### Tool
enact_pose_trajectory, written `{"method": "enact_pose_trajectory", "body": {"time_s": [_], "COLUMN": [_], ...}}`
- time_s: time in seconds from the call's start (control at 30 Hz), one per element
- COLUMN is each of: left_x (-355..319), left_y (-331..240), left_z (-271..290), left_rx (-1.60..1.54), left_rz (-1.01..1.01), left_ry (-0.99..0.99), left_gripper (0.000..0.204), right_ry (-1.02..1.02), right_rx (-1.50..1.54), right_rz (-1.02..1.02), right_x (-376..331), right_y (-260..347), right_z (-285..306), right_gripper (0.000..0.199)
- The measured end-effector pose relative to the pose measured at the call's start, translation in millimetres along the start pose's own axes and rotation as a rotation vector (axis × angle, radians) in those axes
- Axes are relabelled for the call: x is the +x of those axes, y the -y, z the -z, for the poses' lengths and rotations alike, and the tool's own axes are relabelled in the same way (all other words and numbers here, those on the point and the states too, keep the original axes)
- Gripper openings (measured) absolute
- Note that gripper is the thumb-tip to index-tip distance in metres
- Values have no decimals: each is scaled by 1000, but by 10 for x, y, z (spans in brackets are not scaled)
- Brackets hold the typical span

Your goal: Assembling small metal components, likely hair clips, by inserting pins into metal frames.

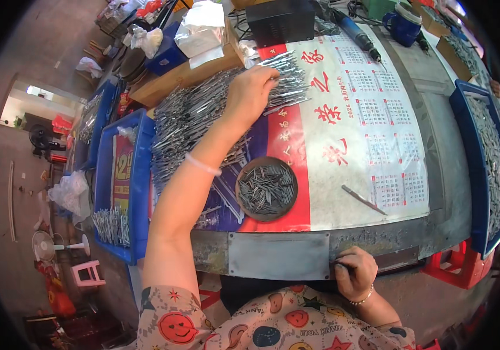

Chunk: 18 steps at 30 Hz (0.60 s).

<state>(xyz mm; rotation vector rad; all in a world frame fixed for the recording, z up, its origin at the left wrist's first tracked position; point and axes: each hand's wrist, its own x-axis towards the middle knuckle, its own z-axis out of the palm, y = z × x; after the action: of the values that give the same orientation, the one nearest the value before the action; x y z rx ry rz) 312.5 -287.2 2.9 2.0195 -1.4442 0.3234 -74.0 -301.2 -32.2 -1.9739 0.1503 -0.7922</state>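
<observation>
My left hand (253,92) reaches across the far side of a large heap of thin silvery metal pieces (194,116). Its fingers are curled together, and whatever they grip is hidden. More of these slim pieces (288,79) fan out just right of that hand. At the near edge of the bench my right hand (356,273) is closed in a fist, with something dark at the thumb; I cannot make out anything inside it. A round brown dish (292,207) of short dark metal pins (266,185) stands between the hands. A single slim metal tool (364,199) lies on the calendar sheet.
Blue bins stand at the left (139,192) and right (476,169), both with metal parts. A wooden box (189,73), a black box (279,22), a blue rotary tool (355,35) and a blue mug (403,24) line the back. A printed calendar (349,140) covers the bench.
</observation>
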Motion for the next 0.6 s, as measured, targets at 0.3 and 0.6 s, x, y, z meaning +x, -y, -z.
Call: {"method": "enact_pose_trajectory", "body": {"time_s": [0.3, 0.6], "left_x": [37, -1614], "left_y": [334, -462], "left_z": [20, 1456], "left_rx": [82, -214], "left_rz": [-36, 516], "left_ry": [71, 223], "left_gripper": [17, 12], "right_ry": [47, 36], "right_rx": [27, -30], "right_rz": [-20, -135], "right_x": [22, -48], "right_y": [-45, -2], "right_z": [-42, -59], "right_gripper": [16, 9]}}
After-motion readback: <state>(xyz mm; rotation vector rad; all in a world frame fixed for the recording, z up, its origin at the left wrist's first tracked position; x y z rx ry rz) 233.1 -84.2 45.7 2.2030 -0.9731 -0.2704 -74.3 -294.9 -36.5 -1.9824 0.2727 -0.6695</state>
